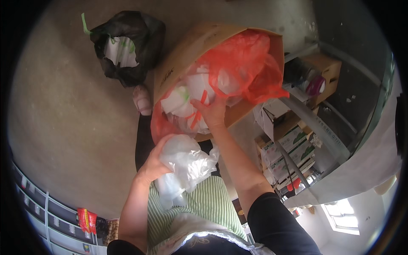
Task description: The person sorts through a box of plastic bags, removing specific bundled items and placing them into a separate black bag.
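Note:
My left hand (157,162) grips a crumpled clear plastic bag (188,159) in front of my striped green apron (204,197). Some whitish contents show faintly through the plastic. My right hand (214,111) reaches into a large cardboard box (181,60), its thumb spread away from the fingers over white plastic-wrapped bundles (178,102). The fingertips are partly hidden, so whether they grip a bundle is unclear. Red tie strips (197,118) lie beside the thumb. A thin red plastic bag (242,57) lines the box and bunches up at its far right side.
A black plastic bag (153,32) with white, green-marked packs inside stands left of the box. My foot (142,98) is close to it. At right, a metal-framed table (328,134) has printed cartons (290,146) beneath it. A wire rack (47,204) stands at lower left.

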A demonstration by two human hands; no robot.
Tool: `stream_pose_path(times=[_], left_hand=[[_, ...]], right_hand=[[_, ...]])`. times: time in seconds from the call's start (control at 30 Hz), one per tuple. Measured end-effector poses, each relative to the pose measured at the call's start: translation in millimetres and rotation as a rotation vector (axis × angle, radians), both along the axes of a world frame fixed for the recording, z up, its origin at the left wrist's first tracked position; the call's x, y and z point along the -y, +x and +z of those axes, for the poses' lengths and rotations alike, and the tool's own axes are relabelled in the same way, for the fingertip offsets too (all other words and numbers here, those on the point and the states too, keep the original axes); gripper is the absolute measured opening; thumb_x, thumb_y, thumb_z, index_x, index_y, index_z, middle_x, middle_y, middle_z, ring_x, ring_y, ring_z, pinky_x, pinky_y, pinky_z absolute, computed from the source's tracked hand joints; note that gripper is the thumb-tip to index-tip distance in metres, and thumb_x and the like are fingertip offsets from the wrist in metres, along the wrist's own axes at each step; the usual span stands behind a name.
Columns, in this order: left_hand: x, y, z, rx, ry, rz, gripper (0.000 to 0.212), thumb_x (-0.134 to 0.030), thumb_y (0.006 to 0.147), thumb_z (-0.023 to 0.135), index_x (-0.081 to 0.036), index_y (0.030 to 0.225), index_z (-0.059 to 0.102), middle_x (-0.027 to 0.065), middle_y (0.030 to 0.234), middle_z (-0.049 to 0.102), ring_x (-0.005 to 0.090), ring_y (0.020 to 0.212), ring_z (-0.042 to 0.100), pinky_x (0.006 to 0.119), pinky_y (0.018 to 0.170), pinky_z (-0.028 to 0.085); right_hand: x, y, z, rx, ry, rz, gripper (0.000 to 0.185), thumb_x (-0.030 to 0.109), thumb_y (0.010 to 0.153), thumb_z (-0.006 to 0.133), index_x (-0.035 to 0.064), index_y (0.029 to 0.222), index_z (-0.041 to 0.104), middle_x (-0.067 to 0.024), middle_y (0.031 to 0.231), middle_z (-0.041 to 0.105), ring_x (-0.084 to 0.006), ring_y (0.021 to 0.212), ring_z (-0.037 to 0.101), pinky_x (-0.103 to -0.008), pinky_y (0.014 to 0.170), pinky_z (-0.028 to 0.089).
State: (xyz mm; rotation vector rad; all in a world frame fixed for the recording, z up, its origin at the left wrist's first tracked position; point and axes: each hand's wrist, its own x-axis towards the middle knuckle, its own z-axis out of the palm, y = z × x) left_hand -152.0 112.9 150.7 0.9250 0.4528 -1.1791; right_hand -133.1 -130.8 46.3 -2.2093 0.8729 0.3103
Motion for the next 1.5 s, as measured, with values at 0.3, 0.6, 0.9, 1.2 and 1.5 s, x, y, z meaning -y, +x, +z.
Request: stream_pose_path(times=[0.3,0.6,0.9,1.2,1.5], left_hand=[[5.9,-3.5,3.4,-0.041,0.0,-0.012,0.098,-0.005,0.063,0.089,-0.004,0.146,0.037,0.0095,0.14,0.052,0.0201,0.13,0.049,0.036,0.111,0.038],[13.2,12.6,21.2,-0.046,0.014,0.0,0.092,-0.001,0.065,0.087,-0.005,0.144,0.04,0.0076,0.138,0.053,0.0174,0.128,0.05,0.034,0.11,0.039],[11.4,56.6,48.7,0.14,0.016,0.082,0.096,-0.002,0.063,0.088,-0.003,0.145,0.039,0.008,0.139,0.052,0.0183,0.128,0.051,0.034,0.11,0.039],[97.7,149.1,46.6,0.648,0.097,-0.428,0.094,-0.01,0.065,0.085,-0.005,0.146,0.039,0.0132,0.141,0.05,0.0241,0.132,0.047,0.037,0.113,0.035],[143.1,124.7,-86.1,0.948,0.528,-0.609,0.094,-0.017,0.074,0.075,-0.007,0.153,0.025,0.0264,0.154,0.028,0.0385,0.147,0.023,0.043,0.116,0.028]], right_hand=[[14.6,15.7,6.9,-0.182,0.497,-0.067,0.083,0.025,0.061,0.091,-0.0022,0.128,0.05,-0.0192,0.118,0.063,-0.0316,0.107,0.062,-0.0383,0.092,0.051],[36.3,-26.9,61.4,0.207,0.557,-0.41,0.072,0.002,0.07,0.085,-0.0006,0.131,0.047,-0.0125,0.118,0.062,-0.022,0.108,0.063,-0.0351,0.09,0.054],[104.3,-72.2,220.7,0.15,0.442,-0.724,0.077,0.001,0.08,0.074,0.0025,0.146,0.033,-0.0116,0.138,0.048,-0.0227,0.127,0.049,-0.0392,0.111,0.038],[98.5,-118.4,259.5,-0.032,0.445,-0.436,0.081,0.015,0.069,0.083,0.0005,0.138,0.043,-0.011,0.127,0.057,-0.0225,0.116,0.058,-0.0374,0.1,0.049],[15.4,-11.6,85.8,0.056,0.679,-0.556,0.086,0.003,0.079,0.077,0.0053,0.147,0.024,-0.0121,0.135,0.05,-0.0218,0.12,0.055,-0.0372,0.102,0.047]])
